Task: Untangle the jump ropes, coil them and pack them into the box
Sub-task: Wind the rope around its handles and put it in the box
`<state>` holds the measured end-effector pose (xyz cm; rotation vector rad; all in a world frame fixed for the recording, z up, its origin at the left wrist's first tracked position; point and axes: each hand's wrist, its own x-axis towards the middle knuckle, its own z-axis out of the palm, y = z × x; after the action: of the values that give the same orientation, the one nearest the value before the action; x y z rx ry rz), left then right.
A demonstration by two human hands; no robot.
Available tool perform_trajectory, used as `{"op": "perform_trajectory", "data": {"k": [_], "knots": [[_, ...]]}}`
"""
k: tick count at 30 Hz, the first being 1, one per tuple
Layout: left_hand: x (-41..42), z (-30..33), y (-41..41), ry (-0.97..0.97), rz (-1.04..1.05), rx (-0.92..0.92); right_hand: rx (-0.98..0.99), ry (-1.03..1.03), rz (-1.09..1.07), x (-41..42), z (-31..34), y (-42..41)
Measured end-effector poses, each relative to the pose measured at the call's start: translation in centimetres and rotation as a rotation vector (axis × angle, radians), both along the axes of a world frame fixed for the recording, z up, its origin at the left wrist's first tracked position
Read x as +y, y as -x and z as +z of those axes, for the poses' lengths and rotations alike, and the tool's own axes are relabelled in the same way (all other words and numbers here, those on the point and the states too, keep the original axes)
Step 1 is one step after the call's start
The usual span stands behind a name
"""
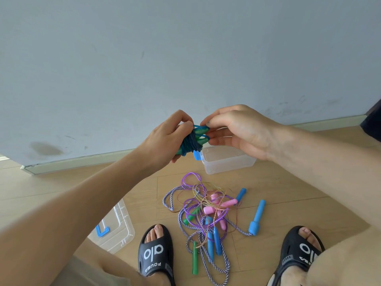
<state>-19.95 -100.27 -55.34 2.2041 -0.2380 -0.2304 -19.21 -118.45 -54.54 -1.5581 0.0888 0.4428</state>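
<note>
While both hands (206,135) grasp blue rope bundle (192,141), clear box (228,164) contents unclear; lid (115,228) apart.

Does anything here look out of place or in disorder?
Yes. Several jump ropes lie knotted together on the floor, handles pointing every way. The lid lies apart from the box. Both hands hold one coiled rope.

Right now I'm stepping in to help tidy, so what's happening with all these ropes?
A person holds a coiled blue rope with green handles in the left hand, while the right hand pinches its end, finishing the wrap. The clear box sits open on the floor just beyond. A tangled pile of ropes waits between the feet, and the lid lies to the left.
</note>
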Motion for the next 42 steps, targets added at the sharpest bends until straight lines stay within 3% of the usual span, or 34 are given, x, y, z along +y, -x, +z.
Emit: {"op": "perform_trajectory", "data": {"k": [7,16,23,33,42], "knots": [[0.0,-0.2,-0.2,0.055,0.032,0.043,-0.011,-0.067,-0.043,0.4,-0.3,0.2],[0.3,-0.1,-0.4,0.206,0.011,0.187,-0.266,0.122,-0.078,1.1,-0.7,0.4],[-0.3,-0.2,-0.4,0.178,-0.011,0.211,-0.227,0.146,-0.186,1.5,-0.5,0.6],[-0.6,0.0,-0.4,0.172,0.005,0.140,-0.048,-0.040,-0.324,1.9,-0.2,0.7],[-0.4,0.4,-0.1,0.014,-0.101,0.038,0.004,-0.018,-0.326,1.8,-0.1,0.4]]}}
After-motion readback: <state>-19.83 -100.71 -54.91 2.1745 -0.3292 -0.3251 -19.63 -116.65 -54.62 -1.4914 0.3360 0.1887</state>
